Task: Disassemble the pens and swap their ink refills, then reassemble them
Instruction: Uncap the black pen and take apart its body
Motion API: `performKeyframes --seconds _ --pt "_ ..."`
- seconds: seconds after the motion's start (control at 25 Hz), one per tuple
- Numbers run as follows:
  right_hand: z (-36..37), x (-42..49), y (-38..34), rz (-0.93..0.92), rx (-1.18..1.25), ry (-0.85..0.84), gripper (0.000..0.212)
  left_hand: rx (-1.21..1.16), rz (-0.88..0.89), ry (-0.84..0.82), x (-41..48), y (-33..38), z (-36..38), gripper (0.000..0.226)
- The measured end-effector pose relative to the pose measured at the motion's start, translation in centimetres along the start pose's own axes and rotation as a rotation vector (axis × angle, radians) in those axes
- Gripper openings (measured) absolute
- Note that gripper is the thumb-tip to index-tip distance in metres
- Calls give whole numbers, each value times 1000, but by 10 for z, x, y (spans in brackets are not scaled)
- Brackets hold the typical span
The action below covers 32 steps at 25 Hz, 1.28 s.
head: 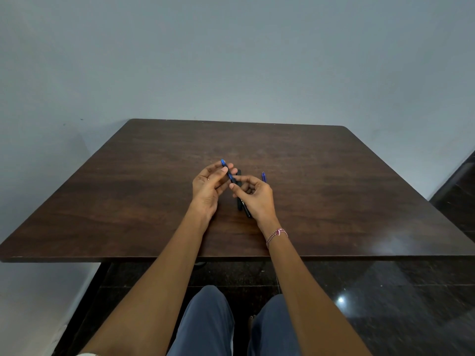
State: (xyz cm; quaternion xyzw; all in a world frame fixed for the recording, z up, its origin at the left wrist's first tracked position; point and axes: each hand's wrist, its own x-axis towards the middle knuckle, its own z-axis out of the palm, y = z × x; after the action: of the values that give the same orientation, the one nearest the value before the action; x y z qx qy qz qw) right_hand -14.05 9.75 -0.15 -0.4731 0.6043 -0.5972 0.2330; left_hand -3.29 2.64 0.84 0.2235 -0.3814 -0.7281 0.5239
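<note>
Pale grey wall [231,60] stands behind a dark brown wooden table [334,188], whose near edge runs just above the person's knees in grey trousers [205,325]; glossy dark floor [398,304] shows below and to the right. Both forearms reach forward and the hands meet near the middle of the table. Between them they hold one pen [229,175], raised slightly off the wood and slanted from upper left to lower right. The left hand [207,187] has its fingers curled round the upper part, thumb and fingertips pinching it, so that the blue end [222,163] sticks out above the fingers. The right hand [254,195] pinches the black barrel between thumb and forefinger, the other fingers curled loosely beneath, and the barrel's lower end pokes out below the palm. A black piece [239,173] lies flat on the table just behind the held pen, running straight toward the person; whether it is a whole pen or only a barrel cannot be told. A small blue piece [263,176] lies on the table near the right hand, apart from it. A beaded bracelet [277,235] circles the right wrist, and a ring [207,178] sits on a left finger.
</note>
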Motion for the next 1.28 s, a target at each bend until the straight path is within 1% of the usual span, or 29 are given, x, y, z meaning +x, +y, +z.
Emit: performKeyframes --seconds 0.32,0.64,0.8,0.96,1.08,1.12,1.16,1.2,1.24,1.28 --pt "0 0 3 -5 -13 -36 23 13 60 106 -2 0 5 22" --pt "0 -2 -2 -1 13 -18 19 144 86 187 -2 -1 14 24" --pt "0 -2 -1 -12 27 -9 18 132 103 211 1 8 19 28" --pt "1 -2 0 -43 35 -37 20 91 135 227 7 26 23 26" --pt "1 -2 0 -62 38 -55 20 -1 145 279 16 39 20 25" --pt "1 -2 0 -64 39 -46 20 7 139 311 20 41 17 26" --pt "1 -2 0 -64 43 -33 20 57 122 358 24 43 13 26" --pt "1 -1 1 -62 45 -20 20 167 101 420 27 43 9 26" --pt "1 -1 1 -58 45 -10 20 351 80 497 30 42 3 25" --pt "1 -1 1 -55 44 -2 20 596 60 572 32 42 -4 24"
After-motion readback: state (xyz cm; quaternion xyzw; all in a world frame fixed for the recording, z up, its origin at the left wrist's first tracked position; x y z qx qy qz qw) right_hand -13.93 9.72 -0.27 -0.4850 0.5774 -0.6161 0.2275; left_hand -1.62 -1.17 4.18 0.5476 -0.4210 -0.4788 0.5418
